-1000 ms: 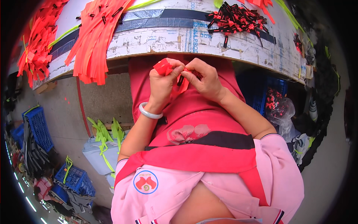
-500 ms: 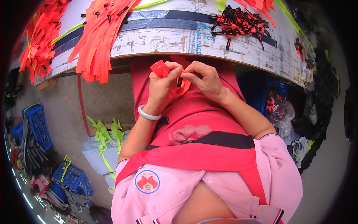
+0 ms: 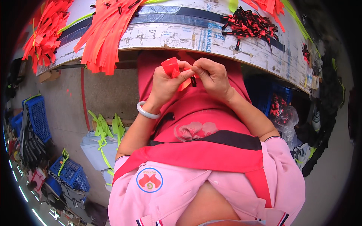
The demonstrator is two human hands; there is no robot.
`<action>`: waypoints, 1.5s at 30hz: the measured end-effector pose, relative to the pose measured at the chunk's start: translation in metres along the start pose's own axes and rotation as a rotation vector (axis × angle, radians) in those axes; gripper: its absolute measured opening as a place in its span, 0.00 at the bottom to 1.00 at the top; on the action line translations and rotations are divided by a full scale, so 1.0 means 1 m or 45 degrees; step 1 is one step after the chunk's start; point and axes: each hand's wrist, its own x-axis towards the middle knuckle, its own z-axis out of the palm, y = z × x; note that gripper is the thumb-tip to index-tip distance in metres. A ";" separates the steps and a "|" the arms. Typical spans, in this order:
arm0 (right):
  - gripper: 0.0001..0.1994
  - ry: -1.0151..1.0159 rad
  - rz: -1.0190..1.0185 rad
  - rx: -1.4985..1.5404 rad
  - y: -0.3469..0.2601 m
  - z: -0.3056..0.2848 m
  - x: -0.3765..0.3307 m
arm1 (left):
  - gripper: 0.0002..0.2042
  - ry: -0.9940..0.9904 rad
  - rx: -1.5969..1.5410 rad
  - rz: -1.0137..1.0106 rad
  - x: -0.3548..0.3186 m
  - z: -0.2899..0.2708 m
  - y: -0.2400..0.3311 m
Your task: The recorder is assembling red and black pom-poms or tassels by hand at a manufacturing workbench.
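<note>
Above my apron, close to the table's front edge, my left hand (image 3: pixel 165 84) is closed round an orange-red fabric strip (image 3: pixel 171 67). One end of the strip stands up past the fingers, and a loop of it shows under the thumb. Fingertips of my right hand (image 3: pixel 214 78) pinch at the strip's other part, right against the left fingertips; the pinched spot itself is mostly hidden. Just below that pinch hangs a small black tab (image 3: pixel 194 81).
On the white table (image 3: pixel 162 39) lie long orange-red strips (image 3: pixel 103 37) hanging over the edge, and a heap of short black-and-red pieces (image 3: pixel 250 25). Blue crates (image 3: pixel 37 116) stand on the floor at left. Yellow-green straps (image 3: pixel 101 126) lie nearer.
My hands have shifted slightly right in view, along with the table. The right fingertips have turned, and the black tab now hangs lower, clear of the orange loop.
</note>
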 end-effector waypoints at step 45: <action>0.19 -0.256 0.287 0.102 0.015 0.039 0.255 | 0.05 0.426 -1.183 -0.352 -0.027 -0.056 -0.062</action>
